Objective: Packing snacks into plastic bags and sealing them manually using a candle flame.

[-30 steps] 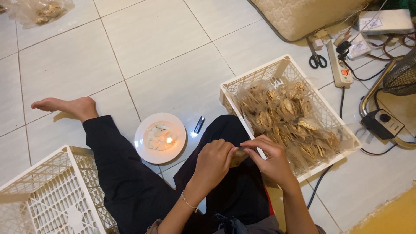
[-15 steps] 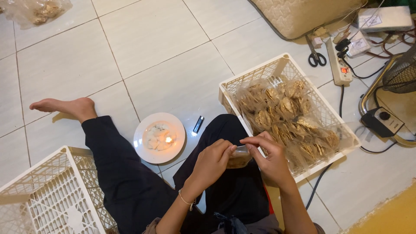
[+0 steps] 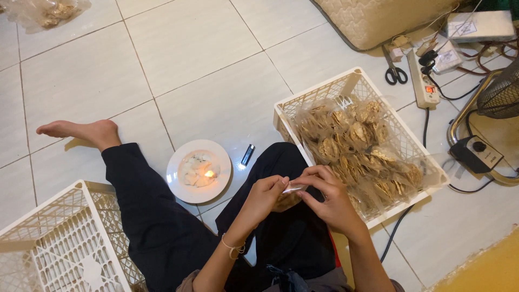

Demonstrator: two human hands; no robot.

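Pinching a small clear snack packet (image 3: pixel 292 190) over our lap, left hand (image 3: pixel 265 196) and right hand (image 3: pixel 330 199) grip its top edge; light, crinkly, slippery — contents likely brittle, so we'd hold the film.

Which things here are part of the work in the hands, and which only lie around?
In use: small clear plastic bag pinched by left hand and right hand; white lattice crate of bagged snacks; white plate with lit candle.
Lying about: black-handled scissors; white power strip.

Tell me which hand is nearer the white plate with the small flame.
Left. The left hand is just right of the plate, over the lap; the right hand is farther right, beside the crate of bagged snacks.
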